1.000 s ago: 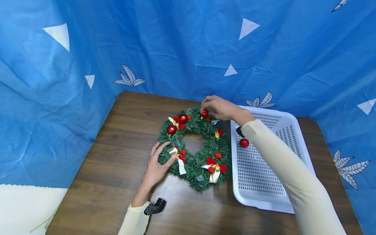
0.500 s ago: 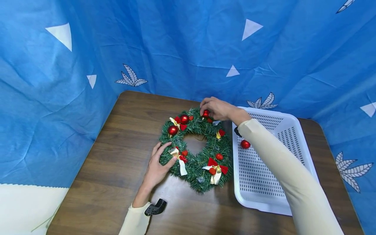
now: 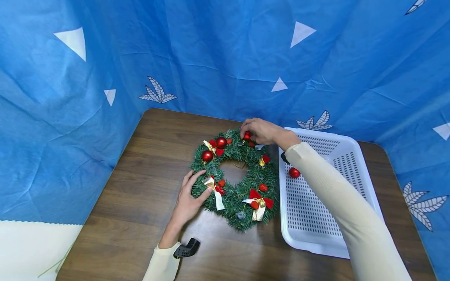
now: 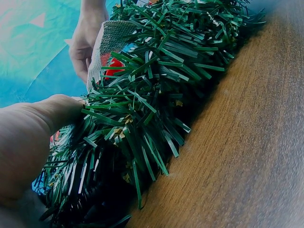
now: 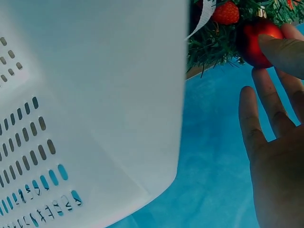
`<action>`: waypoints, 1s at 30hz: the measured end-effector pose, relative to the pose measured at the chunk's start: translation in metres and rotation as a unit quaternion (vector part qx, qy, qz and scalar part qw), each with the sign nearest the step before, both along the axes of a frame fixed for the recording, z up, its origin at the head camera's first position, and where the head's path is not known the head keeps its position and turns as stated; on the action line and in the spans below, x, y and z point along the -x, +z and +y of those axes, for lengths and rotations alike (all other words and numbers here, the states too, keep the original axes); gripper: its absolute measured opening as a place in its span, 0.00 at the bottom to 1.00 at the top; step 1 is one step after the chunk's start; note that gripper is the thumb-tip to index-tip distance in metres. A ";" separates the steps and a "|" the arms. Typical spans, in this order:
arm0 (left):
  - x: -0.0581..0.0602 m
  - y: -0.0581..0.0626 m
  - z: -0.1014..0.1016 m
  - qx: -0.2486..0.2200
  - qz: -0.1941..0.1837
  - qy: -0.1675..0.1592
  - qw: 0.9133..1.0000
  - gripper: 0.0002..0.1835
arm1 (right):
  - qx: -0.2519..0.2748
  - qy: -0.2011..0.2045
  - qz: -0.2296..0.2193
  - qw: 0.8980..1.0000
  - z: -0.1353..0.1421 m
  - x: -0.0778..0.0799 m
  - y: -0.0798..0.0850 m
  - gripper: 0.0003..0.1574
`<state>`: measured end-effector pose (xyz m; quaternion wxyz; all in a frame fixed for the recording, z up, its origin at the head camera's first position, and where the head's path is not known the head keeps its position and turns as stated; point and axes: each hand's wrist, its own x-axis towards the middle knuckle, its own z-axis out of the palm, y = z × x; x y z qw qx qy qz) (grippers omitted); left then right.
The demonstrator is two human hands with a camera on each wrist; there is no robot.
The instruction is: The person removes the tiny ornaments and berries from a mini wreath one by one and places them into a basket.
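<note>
A green Christmas wreath [image 3: 230, 214] with red-and-gold bows lies on the wooden table. My left hand [image 3: 188, 201] holds its left side, thumb by a bow [image 3: 214, 185] and fingers along the outer edge; the left wrist view shows the thumb [image 4: 61, 111] against the green tinsel. At the wreath's far side my right hand [image 3: 261, 130] pinches a shiny red bauble [image 5: 254, 42] between thumb and fingertips. In the right wrist view its other fingers are spread below the bauble. Two more red baubles, one upper [image 3: 221, 142] and one lower [image 3: 207, 156], sit on the wreath's upper left.
A white perforated plastic basket [image 3: 286, 230] stands right of the wreath, under my right forearm. Another red bauble [image 3: 294, 172] lies in it. A blue patterned curtain [image 3: 218, 58] hangs behind the table [image 3: 140, 175].
The view has shifted slightly. Both hands stay nearly where they were, the left on the wreath and the right on the bauble.
</note>
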<state>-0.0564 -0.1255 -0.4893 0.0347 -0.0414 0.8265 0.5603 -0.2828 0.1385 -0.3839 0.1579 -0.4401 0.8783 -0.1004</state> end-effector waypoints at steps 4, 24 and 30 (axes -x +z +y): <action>0.000 0.000 0.000 0.003 0.001 0.000 1.000 0.33 | 0.004 0.001 0.002 1.000 0.001 -0.001 0.000 0.24; 0.000 -0.002 0.000 0.008 0.003 -0.002 1.000 0.32 | 0.005 -0.031 -0.004 0.999 0.012 -0.009 0.013 0.18; 0.000 -0.002 0.000 0.006 0.003 -0.002 1.000 0.33 | 0.011 -0.029 0.001 1.000 0.017 -0.011 0.015 0.17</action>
